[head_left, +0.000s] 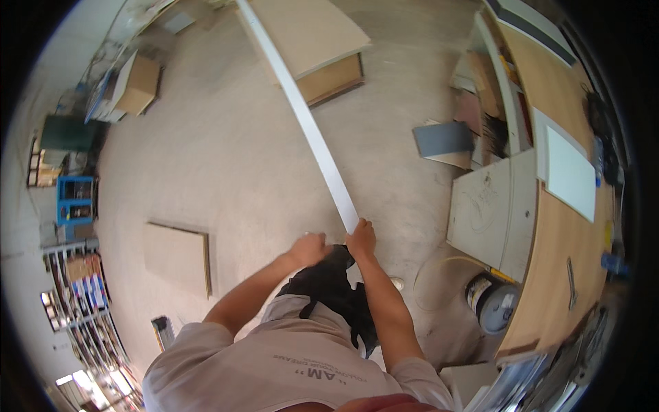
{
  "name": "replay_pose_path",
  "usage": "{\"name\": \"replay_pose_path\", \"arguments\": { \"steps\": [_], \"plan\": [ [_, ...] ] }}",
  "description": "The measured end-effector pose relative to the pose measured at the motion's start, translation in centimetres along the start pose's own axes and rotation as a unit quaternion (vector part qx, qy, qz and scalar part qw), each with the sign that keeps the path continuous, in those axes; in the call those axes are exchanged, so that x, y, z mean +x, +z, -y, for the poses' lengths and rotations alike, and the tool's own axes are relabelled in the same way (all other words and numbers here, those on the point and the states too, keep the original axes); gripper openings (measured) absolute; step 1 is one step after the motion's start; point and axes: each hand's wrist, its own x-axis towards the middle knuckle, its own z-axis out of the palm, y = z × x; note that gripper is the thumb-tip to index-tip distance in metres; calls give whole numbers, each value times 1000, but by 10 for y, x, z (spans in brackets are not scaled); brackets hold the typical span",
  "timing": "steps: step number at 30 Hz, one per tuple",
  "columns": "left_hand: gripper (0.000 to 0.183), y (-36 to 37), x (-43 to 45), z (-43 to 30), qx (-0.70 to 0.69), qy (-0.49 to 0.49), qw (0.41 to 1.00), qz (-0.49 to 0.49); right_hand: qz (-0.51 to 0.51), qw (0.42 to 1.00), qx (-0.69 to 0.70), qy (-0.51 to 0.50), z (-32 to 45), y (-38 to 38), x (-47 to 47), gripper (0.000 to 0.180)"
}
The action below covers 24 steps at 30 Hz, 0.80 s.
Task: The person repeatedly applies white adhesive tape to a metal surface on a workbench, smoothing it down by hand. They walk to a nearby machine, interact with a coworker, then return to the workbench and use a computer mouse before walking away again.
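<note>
A long, narrow white strip runs from my right hand away to the top of the view. My right hand grips its near end, the fingers wrapped around the edge. The strip's far part passes over or beside a low stack of beige boards; whether it touches the stack is not clear. My left hand is to the left of the strip's near end, apart from it and in front of my dark trousers. It is slightly blurred with the fingers bent, and no object shows in it.
A wooden-topped workbench lines the right side, with a white panel on it. Below stand a black bucket and a grey board. At left are a flat panel on the floor, a blue cabinet and loaded shelves.
</note>
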Motion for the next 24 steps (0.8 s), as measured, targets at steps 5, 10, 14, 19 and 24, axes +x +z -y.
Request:
{"name": "replay_pose_path", "arguments": {
  "steps": [5,10,14,19,24],
  "plan": [
    [61,-82,138,93,-399,-100,911,-15,45,999,-7,13,-4,-123,-109,46],
    [93,-190,230,89,-660,-101,734,-121,67,994,-33,78,5,-268,-272,49],
    [73,-214,202,44,-654,-23,739,-160,-14,991,-90,101,16,-306,-368,45],
    [70,-211,142,-33,-637,-18,757,-144,-127,978,-106,129,-6,-304,-436,39],
    [68,-194,127,-131,-645,8,751,-141,-168,955,-133,205,-38,-315,-496,58]
  ]
}}
